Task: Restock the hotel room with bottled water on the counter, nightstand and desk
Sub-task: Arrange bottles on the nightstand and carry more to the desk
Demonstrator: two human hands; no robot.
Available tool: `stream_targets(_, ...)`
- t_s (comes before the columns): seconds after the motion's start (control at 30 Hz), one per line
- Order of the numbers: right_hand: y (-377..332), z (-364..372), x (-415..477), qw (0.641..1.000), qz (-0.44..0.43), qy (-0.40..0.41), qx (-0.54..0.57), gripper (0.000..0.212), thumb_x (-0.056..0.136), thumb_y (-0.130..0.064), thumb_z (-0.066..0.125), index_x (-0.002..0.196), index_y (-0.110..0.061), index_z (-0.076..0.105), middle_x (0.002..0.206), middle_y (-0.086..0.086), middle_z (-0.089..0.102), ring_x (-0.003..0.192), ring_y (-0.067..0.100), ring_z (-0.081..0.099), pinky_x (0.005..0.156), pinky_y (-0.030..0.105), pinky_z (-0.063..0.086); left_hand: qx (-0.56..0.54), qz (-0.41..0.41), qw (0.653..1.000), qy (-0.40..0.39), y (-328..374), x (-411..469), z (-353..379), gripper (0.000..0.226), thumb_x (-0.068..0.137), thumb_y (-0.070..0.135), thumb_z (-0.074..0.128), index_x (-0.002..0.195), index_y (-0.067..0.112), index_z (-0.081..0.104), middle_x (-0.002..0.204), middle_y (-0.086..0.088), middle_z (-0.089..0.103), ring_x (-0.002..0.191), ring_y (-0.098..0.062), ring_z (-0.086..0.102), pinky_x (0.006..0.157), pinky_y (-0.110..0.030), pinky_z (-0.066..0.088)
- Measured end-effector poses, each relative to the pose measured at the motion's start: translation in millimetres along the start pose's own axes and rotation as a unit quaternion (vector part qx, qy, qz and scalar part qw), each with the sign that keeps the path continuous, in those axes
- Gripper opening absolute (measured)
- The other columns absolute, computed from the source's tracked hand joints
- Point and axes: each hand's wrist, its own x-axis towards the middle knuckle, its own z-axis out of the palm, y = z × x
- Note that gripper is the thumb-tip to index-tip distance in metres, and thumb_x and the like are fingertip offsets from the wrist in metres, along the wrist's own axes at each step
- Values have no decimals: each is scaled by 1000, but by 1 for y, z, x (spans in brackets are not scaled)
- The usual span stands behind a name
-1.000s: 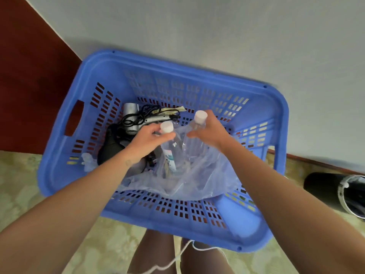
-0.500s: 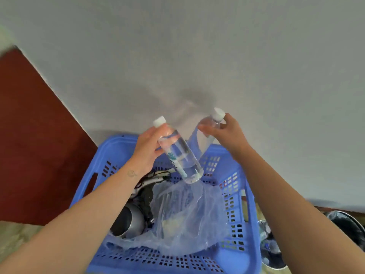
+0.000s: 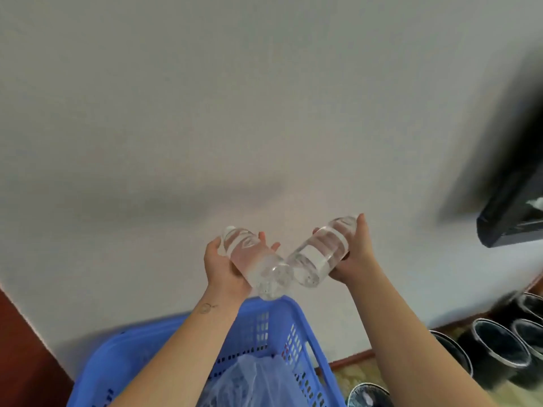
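Clearly, in the head view, both hands are raised in front of a pale wall [image 3: 205,113], each wrapped round a clear water bottle. The left hand [image 3: 224,268] grips the left bottle [image 3: 255,264] with its fingers curled round the upper body. The right hand [image 3: 357,257] grips the right bottle [image 3: 320,254] the same way. The two bottles tilt outward into a V, with their bases towards the camera and almost touching; the caps are too blurred to make out. Both are held above the far right corner of a blue basket [image 3: 296,324], which stands on the patterned floor [image 3: 355,377] against the wall. A crumpled clear plastic bag [image 3: 255,380] lies inside the basket. Several black bins [image 3: 496,348] stand on the floor to the right of the basket. A blurred dark object [image 3: 511,207] juts in at the right edge.
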Motion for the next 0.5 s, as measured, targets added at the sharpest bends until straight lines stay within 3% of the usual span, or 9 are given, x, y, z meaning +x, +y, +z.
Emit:
stream_targets(0.07, -17, -16, -26, 998, 27, 0, 58, 63, 84, -69, 50, 97, -8, 62, 74, 12, 68, 80, 27, 64, 77, 38, 50, -3, -30, 999, -23, -13, -7, 10, 32, 83, 27, 45, 100, 3, 59, 89, -18, 67, 82, -37, 71, 79, -60, 55)
stream_targets(0.17, -31, -48, -76, 988, 3, -24, 150, 34, 82, -35, 60, 96, -4, 57, 82, 15, 65, 81, 31, 67, 83, 45, 53, 22, -92, 994, -59, -44, -22, 21, 49, 69, 17, 46, 113, -2, 58, 117, -21, 65, 106, -42, 67, 99, -54, 47)
stream_targets(0.23, -32, -67, -105, 983, -35, -56, 169, 33, 77, -15, 56, 109, -5, 56, 107, 17, 64, 107, 32, 63, 101, 48, 44, 26, -125, 989, -68, -67, -30, 26, 58, 68, 16, 50, 124, 0, 58, 137, -15, 55, 124, -35, 57, 104, -45, 45)
stream_targets(0.27, -34, -78, -120, 979, -63, -58, 184, 43, 76, -11, 57, 119, -7, 54, 121, 14, 60, 120, 30, 57, 107, 46, 39, 32, -149, 986, -74, -84, -36, 29, 56, 70, 16, 53, 123, 0, 61, 135, -15, 56, 122, -33, 59, 97, -43, 51)
stream_targets(0.3, -36, -85, -130, 975, -79, -51, 199, 52, 76, -11, 61, 127, -5, 52, 130, 12, 57, 125, 28, 55, 108, 43, 39, 42, -172, 980, -86, -98, -42, 32, 47, 72, 16, 56, 114, -2, 67, 128, -17, 62, 114, -34, 64, 88, -41, 56)
stream_targets(0.37, -38, -99, -157, 970, -116, -37, 212, 54, 79, -25, 70, 126, -2, 56, 123, 11, 63, 111, 26, 63, 97, 39, 50, 66, -220, 968, -102, -131, -56, 42, 30, 78, 22, 64, 95, 0, 76, 112, -16, 70, 106, -33, 68, 78, -39, 60)
stream_targets(0.43, -33, -120, -184, 959, -167, -23, 227, 54, 78, -36, 73, 124, -11, 61, 112, 5, 67, 98, 20, 67, 85, 33, 57, 30, -280, 953, -108, -160, -70, 50, 40, 79, 32, 71, 106, 3, 73, 121, -12, 67, 117, -26, 63, 82, -36, 60)
stream_targets(0.5, -30, -152, -206, 947, -221, -19, 233, 61, 76, -30, 80, 132, -20, 57, 120, 0, 65, 106, 14, 65, 88, 29, 56, 1, -334, 936, -110, -188, -85, 55, 66, 72, 38, 77, 127, 5, 63, 131, -11, 63, 124, -16, 59, 89, -29, 57)
